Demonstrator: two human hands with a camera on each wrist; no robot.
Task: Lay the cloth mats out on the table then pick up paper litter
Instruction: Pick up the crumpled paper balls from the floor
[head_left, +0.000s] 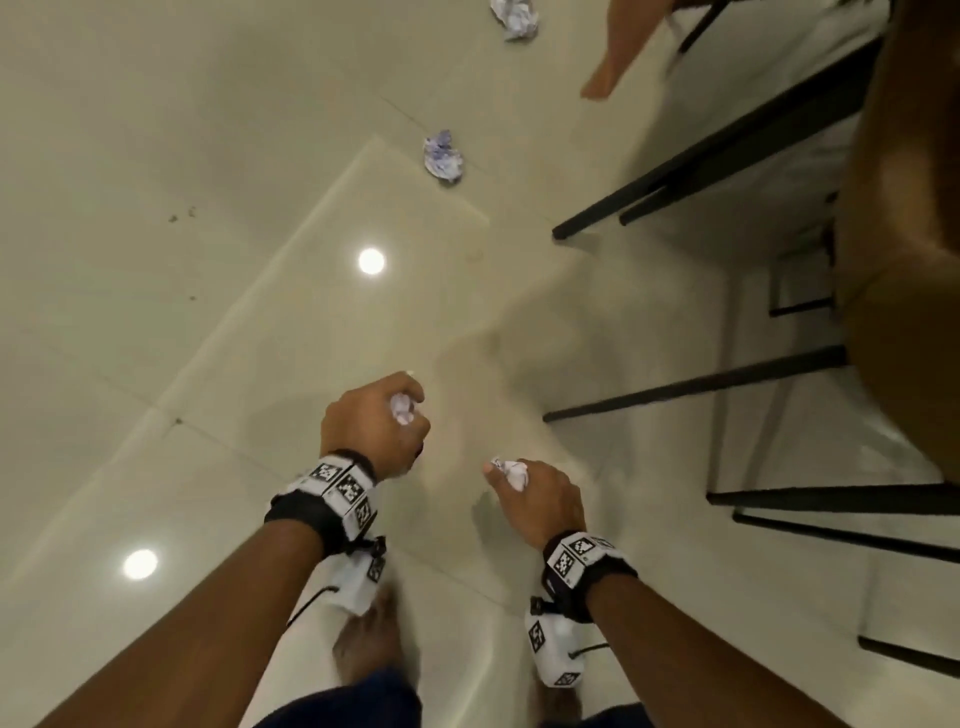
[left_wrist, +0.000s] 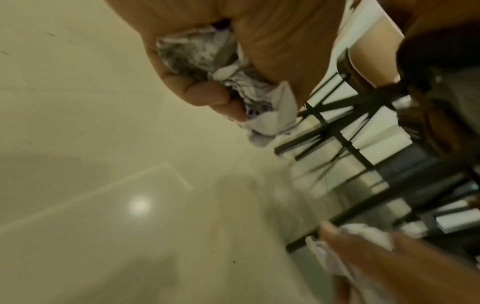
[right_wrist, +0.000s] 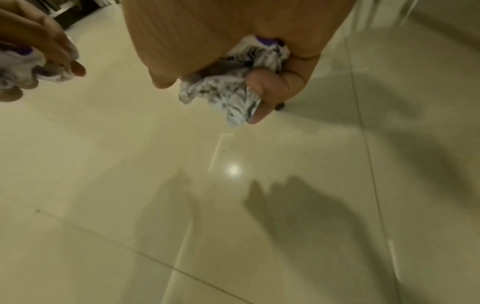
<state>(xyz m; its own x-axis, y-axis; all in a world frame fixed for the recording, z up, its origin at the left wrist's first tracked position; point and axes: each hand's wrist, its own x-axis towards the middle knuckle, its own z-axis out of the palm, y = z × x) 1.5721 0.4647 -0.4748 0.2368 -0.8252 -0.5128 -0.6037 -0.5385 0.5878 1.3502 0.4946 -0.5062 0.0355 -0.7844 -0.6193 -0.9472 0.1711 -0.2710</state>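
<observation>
Both wrist views are blurred with motion; print on the paper is unreadable, and most of each wad is buried in a fist. The table top (head_left: 904, 218) is cut off at the right edge of the head view, no cloth mats can be made out, and a tan shape (head_left: 623, 47) at the top edge is too cropped to identify. The left hand (head_left: 371, 421) is curled tight round a crumpled paper ball (head_left: 402, 408), only a white-purple bit poking out by the thumb; the wrist view shows the same wad (left_wrist: 207, 61) wedged between palm and fingertips (left_wrist: 205, 96). The right hand (head_left: 540, 499) is likewise clenched on a second paper ball (head_left: 511, 473), which sticks out below the curled fingers (right_wrist: 265, 90) in its wrist view. Two loose wads lie on the floor well ahead of both hands: one (head_left: 442, 156) mid-frame, another (head_left: 514, 18) near the top edge. Floor (head_left: 156, 156) is glossy beige tile reflecting ceiling lights; black metal table legs (head_left: 701, 150) stand to the right.
</observation>
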